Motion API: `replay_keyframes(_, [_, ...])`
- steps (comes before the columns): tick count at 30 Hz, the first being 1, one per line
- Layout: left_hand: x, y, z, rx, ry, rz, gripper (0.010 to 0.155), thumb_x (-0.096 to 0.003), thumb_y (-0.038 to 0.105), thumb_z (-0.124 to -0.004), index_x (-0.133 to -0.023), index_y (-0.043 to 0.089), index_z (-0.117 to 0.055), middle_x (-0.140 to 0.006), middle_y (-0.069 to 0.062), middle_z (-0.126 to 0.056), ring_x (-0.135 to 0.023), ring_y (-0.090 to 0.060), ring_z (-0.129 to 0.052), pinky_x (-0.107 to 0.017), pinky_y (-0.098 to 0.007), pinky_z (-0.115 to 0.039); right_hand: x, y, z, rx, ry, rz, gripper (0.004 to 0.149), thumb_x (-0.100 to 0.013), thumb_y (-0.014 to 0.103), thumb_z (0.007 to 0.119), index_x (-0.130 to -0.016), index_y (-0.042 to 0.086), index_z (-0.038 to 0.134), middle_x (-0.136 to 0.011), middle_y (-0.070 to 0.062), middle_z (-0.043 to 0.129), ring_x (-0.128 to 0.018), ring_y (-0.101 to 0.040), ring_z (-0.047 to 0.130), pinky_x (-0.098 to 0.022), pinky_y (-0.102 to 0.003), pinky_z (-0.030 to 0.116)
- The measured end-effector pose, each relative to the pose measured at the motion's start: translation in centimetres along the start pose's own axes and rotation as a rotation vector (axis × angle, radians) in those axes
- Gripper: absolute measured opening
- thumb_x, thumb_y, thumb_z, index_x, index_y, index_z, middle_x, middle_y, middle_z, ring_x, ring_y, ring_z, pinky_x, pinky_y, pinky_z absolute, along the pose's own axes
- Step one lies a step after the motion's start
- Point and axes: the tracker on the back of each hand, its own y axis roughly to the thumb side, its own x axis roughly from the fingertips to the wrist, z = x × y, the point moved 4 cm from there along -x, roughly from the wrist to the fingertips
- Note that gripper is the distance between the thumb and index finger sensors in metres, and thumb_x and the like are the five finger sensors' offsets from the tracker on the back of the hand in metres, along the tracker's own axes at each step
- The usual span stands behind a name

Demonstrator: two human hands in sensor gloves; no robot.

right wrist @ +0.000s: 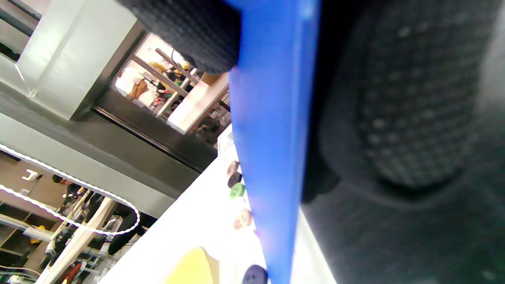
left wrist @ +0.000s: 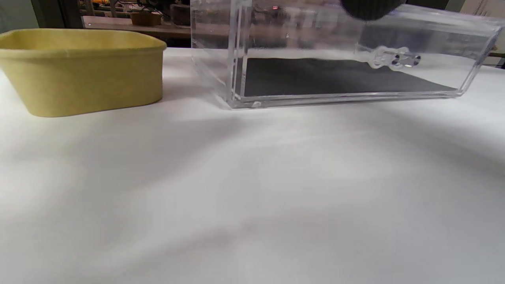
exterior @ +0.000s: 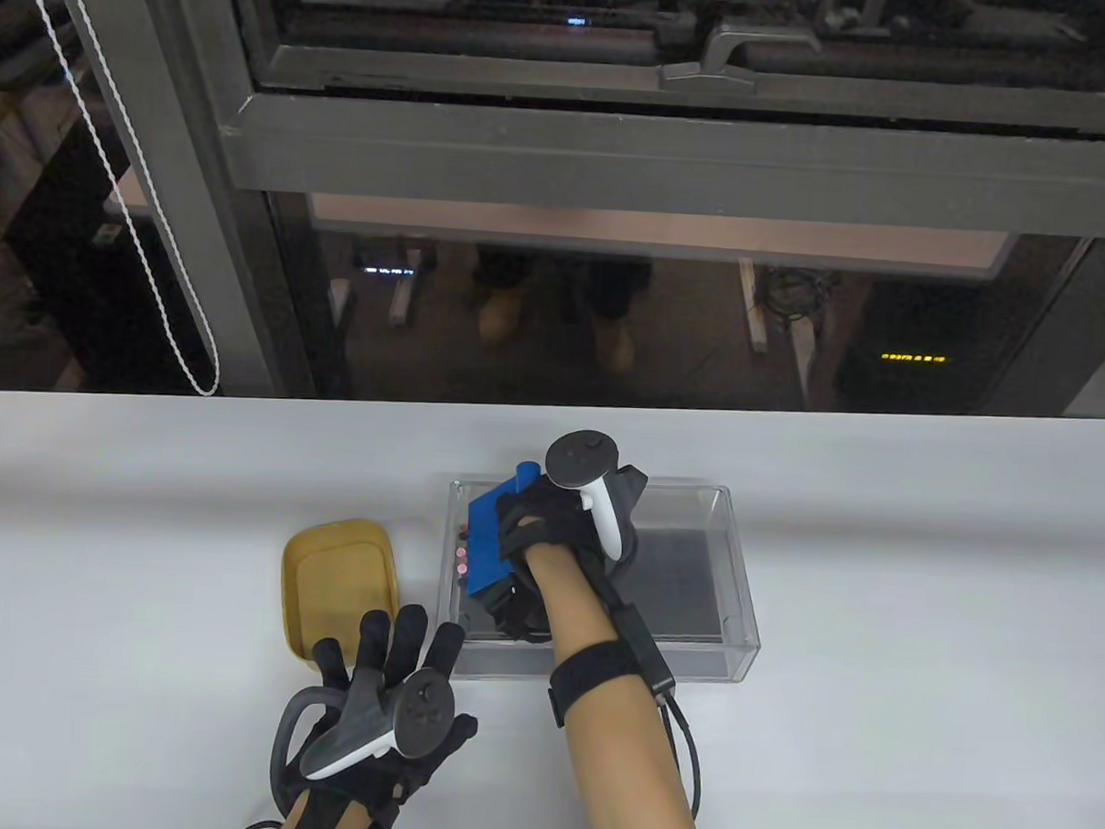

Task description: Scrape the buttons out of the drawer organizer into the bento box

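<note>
Blue scraper (exterior: 492, 545) is gripped by the right hand (exterior: 556, 534) inside the clear drawer organizer (exterior: 738, 578), buttons (exterior: 461, 557) apparently gathered leftward toward the yellow bento box (exterior: 339, 579); the left hand (exterior: 384, 700) is held open, so lifting over the wall is needed.

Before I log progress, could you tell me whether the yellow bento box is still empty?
As far as shown, empty: in the table view the bento box shows only bare yellow floor, while buttons still lie in the clear organizer.

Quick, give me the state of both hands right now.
Left hand: open, fingers spread, holding nothing, beside the yellow bento box.
Right hand: grips the blue scraper inside the clear drawer organizer.
</note>
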Motion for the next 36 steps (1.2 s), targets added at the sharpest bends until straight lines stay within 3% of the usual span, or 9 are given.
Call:
replay_keyframes(7, [0.0, -0.3, 0.1, 0.025, 0.000, 0.002, 0.083, -0.0544, 0.065, -0.053, -0.110, 0.032, -0.002, -0.118, -0.013, 0.010, -0.106, -0.048, 0.004, -0.066, -0.080, -0.009, -0.1, -0.7, 0.1, -0.056, 0.014, -0.006, 0.067, -0.052, 0.033, 0.082, -0.097, -0.008, 0.055, -0.070, -0.022, 0.093, -0.025, -0.028, 0.118, -0.008, -0.031, 0.107])
replay_keyframes(12, [-0.3, -2.2, 0.9, 0.149, 0.064, 0.027, 0.082, -0.0544, 0.064, -0.054, -0.112, 0.031, -0.005, -0.119, -0.014, 0.007, -0.107, -0.049, 0.001, -0.067, -0.080, -0.011, 0.2, -1.5, -1.1, -0.124, -0.009, -0.022, 0.066, -0.051, 0.033, 0.082, -0.097, -0.008, 0.056, -0.069, -0.021, 0.093, -0.025, -0.028, 0.118, -0.008, -0.031, 0.107])
replay_keyframes(19, [-1.8, -8.8, 3.8, 0.308, 0.197, 0.205, 0.080, -0.0546, 0.061, -0.057, -0.114, 0.027, -0.016, -0.122, -0.017, -0.006, -0.109, -0.049, -0.009, -0.070, -0.079, -0.018, 1.2, -2.1, -3.6, -0.163, -0.042, -0.054, 0.066, -0.051, 0.033, 0.083, -0.097, -0.008, 0.057, -0.069, -0.021, 0.093, -0.025, -0.029, 0.118, -0.008, -0.032, 0.106])
replay_keyframes(23, [-2.2, -13.9, 3.3, 0.338, 0.201, 0.411, 0.077, -0.0552, 0.056, -0.060, -0.114, 0.020, -0.027, -0.119, -0.024, -0.030, -0.107, -0.050, -0.039, -0.074, -0.071, -0.045, 1.9, -2.3, -4.4, -0.169, -0.047, -0.070, 0.066, -0.051, 0.032, 0.083, -0.097, -0.007, 0.057, -0.069, -0.021, 0.093, -0.025, -0.029, 0.118, -0.008, -0.032, 0.106])
replay_keyframes(28, [-2.7, -19.1, 1.0, 0.384, 0.169, 0.618, 0.078, -0.0544, 0.056, -0.063, -0.113, 0.014, -0.035, -0.102, -0.022, -0.061, -0.082, -0.039, -0.073, -0.057, -0.053, -0.073, 2.6, -2.7, -4.7, -0.173, -0.043, -0.074, 0.066, -0.051, 0.032, 0.083, -0.097, -0.008, 0.057, -0.069, -0.022, 0.093, -0.025, -0.029, 0.118, -0.008, -0.032, 0.106])
replay_keyframes(33, [-3.7, -20.8, -0.3, 0.446, 0.075, 0.697, 0.076, -0.0536, 0.060, -0.063, -0.110, 0.011, -0.048, -0.081, -0.016, -0.085, -0.052, -0.027, -0.092, -0.026, -0.036, -0.084, 2.8, -3.1, -4.6, -0.154, -0.044, -0.072, 0.066, -0.051, 0.032, 0.083, -0.097, -0.008, 0.057, -0.069, -0.022, 0.093, -0.025, -0.030, 0.118, -0.008, -0.033, 0.106])
replay_keyframes(36, [-4.6, -20.9, -0.7, 0.490, 0.037, 0.721, 0.075, -0.0534, 0.060, -0.065, -0.109, 0.010, -0.053, -0.071, -0.012, -0.092, -0.041, -0.022, -0.095, -0.018, -0.032, -0.084, 2.8, -3.2, -4.6, -0.136, -0.047, -0.070, 0.066, -0.051, 0.032, 0.083, -0.097, -0.008, 0.057, -0.069, -0.022, 0.093, -0.025, -0.030, 0.118, -0.008, -0.033, 0.106])
